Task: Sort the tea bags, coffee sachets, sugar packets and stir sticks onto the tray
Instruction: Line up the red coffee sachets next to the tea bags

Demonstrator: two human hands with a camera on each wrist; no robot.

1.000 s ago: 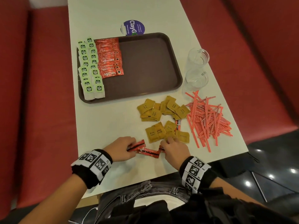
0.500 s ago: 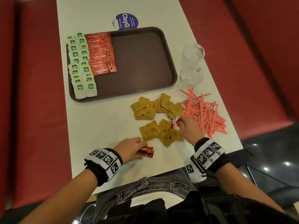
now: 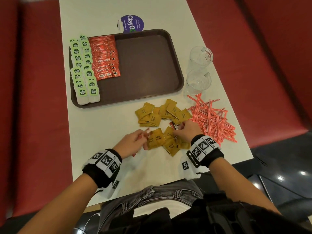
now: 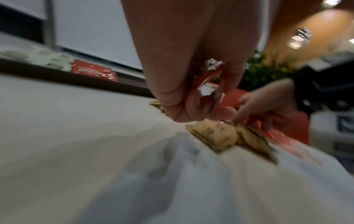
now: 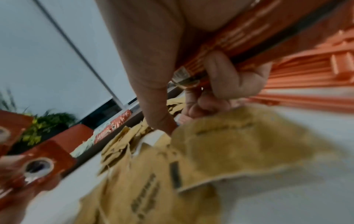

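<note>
Left hand (image 3: 133, 144) hides most of its red sachets (image 4: 205, 84).

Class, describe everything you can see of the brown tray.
The tray is dark brown, rectangular with rounded corners and a raised rim, and looks like plastic. It lies flat on the white table. Two columns of green-labelled tea bags fill its left edge, some overhanging the rim; a fanned row of red coffee sachets sits beside them. The rest is bare. Its far rim overlaps a purple sticker. No hand touches it.
</note>
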